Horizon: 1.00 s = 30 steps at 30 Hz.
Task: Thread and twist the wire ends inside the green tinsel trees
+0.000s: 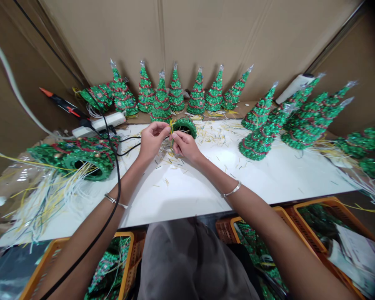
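A small green tinsel Christmas tree [190, 125] lies on the table with its hollow round base facing me. Thin yellow wires [171, 123] rise at the near side of that base. My left hand [156, 135] pinches these wires between thumb and fingertips. Close beside it, my right hand [184, 146] is also closed in a pinch at the wires, its fingers curled. The exact wire ends between the fingertips are too small to make out. Wire clippings [215, 139] lie scattered around both hands on the white tabletop [187, 200].
Several decorated trees [196, 93] stand along the cardboard wall, with more trees [259, 141] at right. On the left are a tree with trailing wires [90, 166], a power strip [100, 125] and a soldering-iron-like tool [62, 104]. A black cable [117, 179] crosses my left arm. Orange baskets [131, 250] sit below.
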Motion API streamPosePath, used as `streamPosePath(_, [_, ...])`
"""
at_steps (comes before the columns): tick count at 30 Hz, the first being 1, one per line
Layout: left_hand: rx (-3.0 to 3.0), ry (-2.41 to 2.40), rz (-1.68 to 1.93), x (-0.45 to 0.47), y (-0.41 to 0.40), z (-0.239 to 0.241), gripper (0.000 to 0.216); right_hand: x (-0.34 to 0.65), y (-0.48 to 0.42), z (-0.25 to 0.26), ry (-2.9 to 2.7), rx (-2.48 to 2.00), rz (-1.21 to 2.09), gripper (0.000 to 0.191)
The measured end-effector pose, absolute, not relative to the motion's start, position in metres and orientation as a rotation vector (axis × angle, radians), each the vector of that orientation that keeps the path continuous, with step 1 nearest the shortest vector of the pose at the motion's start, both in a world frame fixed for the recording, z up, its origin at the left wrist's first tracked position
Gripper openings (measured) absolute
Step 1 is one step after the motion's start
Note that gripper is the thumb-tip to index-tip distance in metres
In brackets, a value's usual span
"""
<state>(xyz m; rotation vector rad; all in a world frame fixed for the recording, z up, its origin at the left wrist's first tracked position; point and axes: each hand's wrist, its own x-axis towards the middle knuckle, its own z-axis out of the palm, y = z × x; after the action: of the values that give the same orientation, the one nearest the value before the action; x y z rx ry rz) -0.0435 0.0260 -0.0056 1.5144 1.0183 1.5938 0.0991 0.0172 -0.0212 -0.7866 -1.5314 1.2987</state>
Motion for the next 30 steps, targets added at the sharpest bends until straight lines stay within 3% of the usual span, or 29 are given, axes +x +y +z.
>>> streamPosePath(12, [1.43, 0.989, 1.561, -0.0418, 0.0269, -0.0075, 0.034, 0.0999, 0.0191, -0.0234, -1.502, -0.733, 1.344, 0.04])
streamPosePath(30, [1.716, 1.142, 1.603, -0.0432, 0.0224, -0.0066, 0.018, 0.0989, 0.0186, -0.0244, -1.538, -0.754, 1.28, 0.039])
